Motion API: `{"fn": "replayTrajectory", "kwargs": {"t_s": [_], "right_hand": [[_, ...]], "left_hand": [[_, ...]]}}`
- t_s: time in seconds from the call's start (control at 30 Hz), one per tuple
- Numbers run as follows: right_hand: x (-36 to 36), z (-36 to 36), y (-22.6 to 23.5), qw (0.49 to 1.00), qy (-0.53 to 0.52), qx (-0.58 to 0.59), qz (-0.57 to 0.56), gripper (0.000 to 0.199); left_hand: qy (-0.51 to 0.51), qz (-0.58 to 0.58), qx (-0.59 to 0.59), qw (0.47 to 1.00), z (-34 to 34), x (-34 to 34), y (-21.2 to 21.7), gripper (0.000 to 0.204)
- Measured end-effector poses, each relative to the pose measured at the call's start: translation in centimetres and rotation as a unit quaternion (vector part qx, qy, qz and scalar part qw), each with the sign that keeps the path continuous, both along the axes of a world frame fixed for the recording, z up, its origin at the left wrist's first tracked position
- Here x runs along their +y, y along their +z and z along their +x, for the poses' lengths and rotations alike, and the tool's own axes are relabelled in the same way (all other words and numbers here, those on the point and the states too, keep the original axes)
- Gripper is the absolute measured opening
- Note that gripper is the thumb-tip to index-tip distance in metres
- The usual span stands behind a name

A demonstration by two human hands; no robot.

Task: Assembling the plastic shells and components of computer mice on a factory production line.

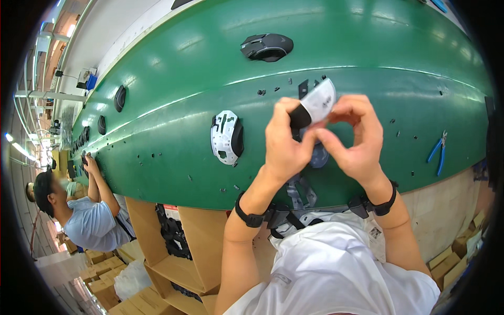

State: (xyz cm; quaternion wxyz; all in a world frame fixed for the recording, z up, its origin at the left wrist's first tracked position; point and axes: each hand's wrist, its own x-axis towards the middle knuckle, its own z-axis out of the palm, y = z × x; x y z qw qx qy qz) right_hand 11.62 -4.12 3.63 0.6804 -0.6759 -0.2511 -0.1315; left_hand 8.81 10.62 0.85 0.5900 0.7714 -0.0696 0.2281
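Observation:
My left hand (286, 142) and my right hand (354, 139) are raised together over the green belt (178, 100) and both pinch a small white and black mouse shell part (317, 104). Left thumb and fingers grip its black end, right fingers hold its white side. On the belt to the left of my hands lies an upturned white mouse bottom shell (226, 137). A finished black mouse (266, 47) sits farther up the belt. Small black bits (261, 92) are scattered between them.
Blue-handled pliers (437, 152) lie on the belt at right. More black mice (119, 98) ride the belt toward the left, where another person (86, 210) in a grey shirt works. Open cardboard boxes (173, 247) with black parts stand below the belt.

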Motion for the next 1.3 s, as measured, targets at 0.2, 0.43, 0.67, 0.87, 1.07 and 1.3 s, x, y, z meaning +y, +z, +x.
{"fn": "replayTrajectory", "kwargs": {"t_s": [0.2, 0.43, 0.67, 0.87, 1.07, 1.3], "right_hand": [[-2.6, 2.7, 0.6, 0.951, 0.158, -0.058, -0.261, 0.024], [-1.1, 1.9, -1.0, 0.877, 0.181, -0.087, -0.436, 0.051], [-0.5, 4.3, 0.1, 0.979, 0.058, -0.007, -0.194, 0.032], [-1.1, 5.1, 5.2, 0.933, 0.251, -0.071, -0.248, 0.04], [-0.6, 2.6, 3.8, 0.96, 0.233, 0.15, 0.037, 0.049], [0.1, 2.5, 1.8, 0.992, 0.114, -0.046, -0.042, 0.048]], "left_hand": [[0.064, -0.173, -0.029, 0.982, 0.5, 3.5, 2.2, 0.035], [0.019, -0.274, -0.009, 0.962, 0.9, 3.9, 2.1, 0.028], [-0.015, -0.298, 0.036, 0.954, 1.4, 4.0, 1.2, 0.031], [-0.041, -0.277, 0.059, 0.958, 0.9, 3.6, 1.8, 0.035], [-0.177, -0.182, 0.042, 0.966, 0.3, 3.5, 1.4, 0.033], [-0.143, -0.062, -0.101, 0.983, 0.9, 3.5, 1.1, 0.028]]}}
